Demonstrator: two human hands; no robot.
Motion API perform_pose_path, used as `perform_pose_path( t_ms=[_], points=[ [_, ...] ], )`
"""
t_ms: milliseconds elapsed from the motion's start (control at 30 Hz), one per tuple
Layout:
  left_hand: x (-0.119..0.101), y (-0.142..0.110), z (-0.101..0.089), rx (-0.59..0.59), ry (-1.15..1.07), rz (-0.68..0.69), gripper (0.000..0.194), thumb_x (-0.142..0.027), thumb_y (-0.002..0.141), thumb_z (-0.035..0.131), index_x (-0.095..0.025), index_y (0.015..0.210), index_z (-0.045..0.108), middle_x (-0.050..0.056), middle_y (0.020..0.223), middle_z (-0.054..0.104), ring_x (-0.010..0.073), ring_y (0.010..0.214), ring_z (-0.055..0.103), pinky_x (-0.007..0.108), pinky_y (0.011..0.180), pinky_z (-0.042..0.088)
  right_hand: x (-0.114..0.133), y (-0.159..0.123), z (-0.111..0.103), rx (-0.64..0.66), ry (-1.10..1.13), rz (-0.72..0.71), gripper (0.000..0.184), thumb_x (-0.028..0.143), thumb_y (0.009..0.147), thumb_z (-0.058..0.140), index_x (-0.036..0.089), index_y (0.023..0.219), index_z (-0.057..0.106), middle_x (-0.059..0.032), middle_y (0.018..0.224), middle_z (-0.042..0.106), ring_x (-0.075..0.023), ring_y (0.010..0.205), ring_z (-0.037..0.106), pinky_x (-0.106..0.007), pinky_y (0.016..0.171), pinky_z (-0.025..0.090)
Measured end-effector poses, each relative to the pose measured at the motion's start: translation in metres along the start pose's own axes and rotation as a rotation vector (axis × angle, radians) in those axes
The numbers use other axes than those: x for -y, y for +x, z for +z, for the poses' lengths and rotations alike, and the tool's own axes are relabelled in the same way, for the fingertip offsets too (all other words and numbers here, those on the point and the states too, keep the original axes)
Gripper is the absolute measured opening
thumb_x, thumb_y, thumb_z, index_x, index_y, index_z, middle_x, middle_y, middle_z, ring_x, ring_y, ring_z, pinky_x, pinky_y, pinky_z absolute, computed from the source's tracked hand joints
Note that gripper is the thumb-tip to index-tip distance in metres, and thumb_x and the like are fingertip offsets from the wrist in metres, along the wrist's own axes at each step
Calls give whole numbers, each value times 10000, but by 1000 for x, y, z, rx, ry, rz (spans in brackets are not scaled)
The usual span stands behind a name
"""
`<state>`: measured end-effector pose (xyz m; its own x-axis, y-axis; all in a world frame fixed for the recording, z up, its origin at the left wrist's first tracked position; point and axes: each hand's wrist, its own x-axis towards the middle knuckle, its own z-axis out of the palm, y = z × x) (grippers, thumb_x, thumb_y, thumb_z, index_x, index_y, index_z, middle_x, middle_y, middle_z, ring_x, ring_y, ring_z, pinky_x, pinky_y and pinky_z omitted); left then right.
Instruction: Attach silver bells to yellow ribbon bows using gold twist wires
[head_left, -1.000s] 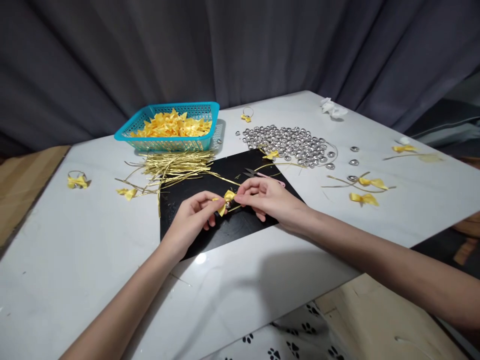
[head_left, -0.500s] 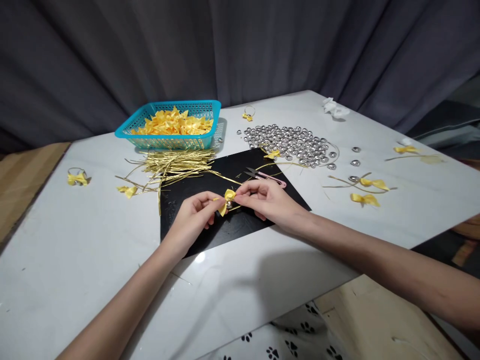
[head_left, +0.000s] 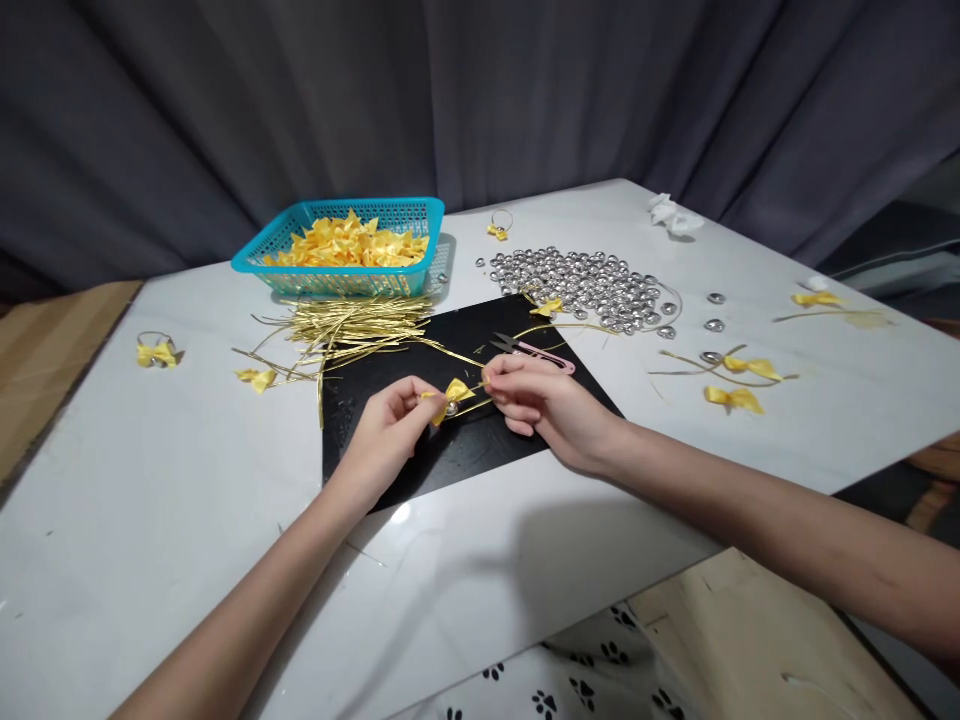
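Observation:
Over the black mat (head_left: 375,450), my left hand (head_left: 394,420) pinches a yellow ribbon bow (head_left: 457,390) at its left side. A small silver bell (head_left: 451,408) sits at the middle of the bow. Gold wire runs from the bow toward my right hand (head_left: 536,400), whose thumb and forefinger are closed on a gold wire (head_left: 478,388). Its other fingers curl loosely below. Pink-handled thread snips (head_left: 540,352) lie on the mat just beyond my right hand.
A teal basket (head_left: 247,262) full of yellow bows stands at the back left. Before it lies a bundle of gold wires (head_left: 360,325). Many silver bells (head_left: 585,285) spread at the back. Loose bows (head_left: 733,400) lie at right, and a wired bow (head_left: 156,354) at far left.
My right hand has drawn away from the bow to the right, now pinching the wire. The bow, still in my left hand, has shifted slightly left and tilted.

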<state>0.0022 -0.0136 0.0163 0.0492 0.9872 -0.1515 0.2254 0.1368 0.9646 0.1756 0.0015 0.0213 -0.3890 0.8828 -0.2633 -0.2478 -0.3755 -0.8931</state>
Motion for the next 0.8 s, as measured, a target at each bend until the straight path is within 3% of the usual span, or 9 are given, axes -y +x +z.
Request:
perform_pose_path(
  t_ms=[267,367,533,667,800],
  points=[
    [-1,1,0,-13,21,4,161,-291,698,604,-184,600,535,-71,477,394,65,409,303,208,379,221,10,0,-10,90,175,14,60,176,732,508,159,682,480,29,652,437,-39,427,210,-205,407,192],
    [-1,-1,-1,24,4,27,172,-292,704,601,-187,593,522,-66,486,403,69,421,312,206,392,237,8,-1,-7,105,-15,-30,86,229,735,562,167,705,511,47,610,407,-40,427,209,-202,399,179],
    [1,-1,-4,94,-18,31,180,-321,724,587,-189,612,535,-57,507,430,77,434,340,199,397,261,1,-3,0,132,-431,-215,192,315,704,672,151,749,584,14,672,509,-58,539,374,-196,456,256],
    [-1,-1,-4,106,-4,27,192,-341,710,612,-179,620,567,-51,507,450,76,441,357,198,406,265,0,-1,1,90,-519,-230,232,348,706,679,134,747,598,47,577,451,-38,472,300,-200,429,200],
    [-2,-2,-3,104,-4,26,198,-340,695,632,-168,608,585,-38,510,491,76,454,390,195,416,270,0,1,-2,78,-501,-216,178,297,740,654,129,747,597,59,542,454,-30,440,333,-183,400,229]
  ],
)
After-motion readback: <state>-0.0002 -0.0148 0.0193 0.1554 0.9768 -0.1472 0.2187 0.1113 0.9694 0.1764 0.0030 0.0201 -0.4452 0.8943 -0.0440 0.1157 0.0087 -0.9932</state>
